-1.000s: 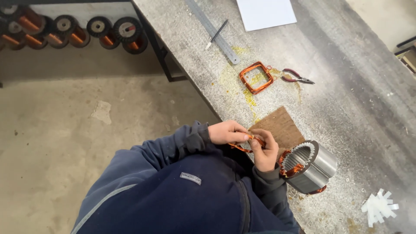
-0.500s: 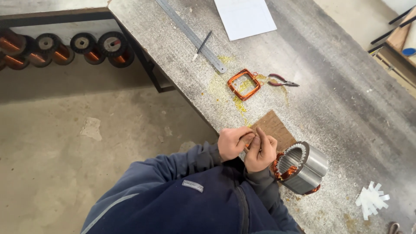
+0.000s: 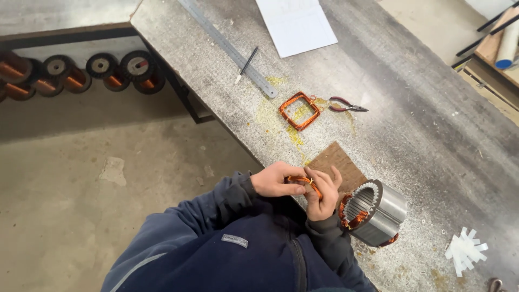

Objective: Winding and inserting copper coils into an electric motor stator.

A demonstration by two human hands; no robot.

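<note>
My left hand (image 3: 274,180) and my right hand (image 3: 323,195) meet at the near edge of the grey workbench (image 3: 411,124), both gripping a small copper wire coil (image 3: 304,181) between the fingers. Just right of my right hand lies a metal motor stator (image 3: 376,212) on its side, with copper windings at its open end. A brown board (image 3: 337,164) lies under and behind my hands. Farther back on the bench rests a second copper coil (image 3: 299,110), bent into a square.
Small red-handled pliers (image 3: 346,106) lie beside the square coil. A long steel ruler (image 3: 230,48), a dark pen (image 3: 247,63) and a white sheet (image 3: 300,24) sit further back. White paper strips (image 3: 465,250) lie at the right. Copper wire spools (image 3: 81,73) stand on the floor at left.
The view has shifted, so the bench and my hands sit a little differently in frame. My hands stay together on the small coil, fingers working it slightly.
</note>
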